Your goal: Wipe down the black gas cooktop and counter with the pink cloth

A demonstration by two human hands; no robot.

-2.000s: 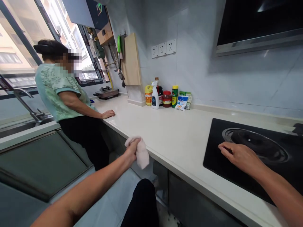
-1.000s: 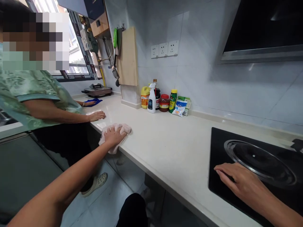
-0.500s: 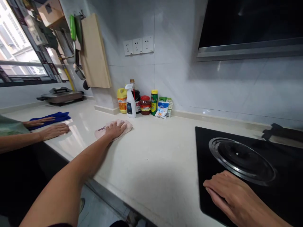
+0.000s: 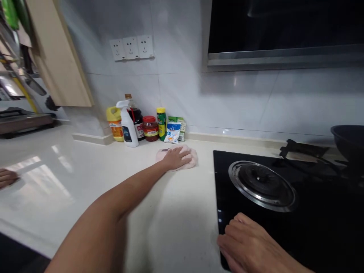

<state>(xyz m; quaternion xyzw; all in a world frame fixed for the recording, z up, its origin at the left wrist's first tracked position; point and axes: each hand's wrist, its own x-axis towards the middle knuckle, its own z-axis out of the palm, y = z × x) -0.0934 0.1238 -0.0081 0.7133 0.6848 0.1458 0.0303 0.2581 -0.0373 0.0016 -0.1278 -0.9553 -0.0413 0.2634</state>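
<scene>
My left hand [image 4: 176,157] presses on a pale pink cleaning cloth [image 4: 193,156] on the white countertop [image 4: 176,212], its fingers bent over the fabric. To its right, my right hand [image 4: 244,242] is closed, knuckles up, over the front left edge of a black glass hob [image 4: 256,223]. Nothing shows in that hand. Just behind the cloth stand a small white and blue packet [image 4: 172,132], a green bottle with a yellow cap [image 4: 161,124] and a red-lidded jar [image 4: 151,129].
A white spray bottle [image 4: 128,127], a yellow jug [image 4: 115,124] and a dark sauce bottle [image 4: 137,117] stand by the wall. A burner ring [image 4: 261,185] is set in the hob, with a dark pan [image 4: 349,142] behind. Another person's hand [image 4: 7,178] is at the left edge.
My left hand has slid the cloth rightward along the counter, towards the hob. The view has turned right, so most of the other person and their blue cloth has left it.
</scene>
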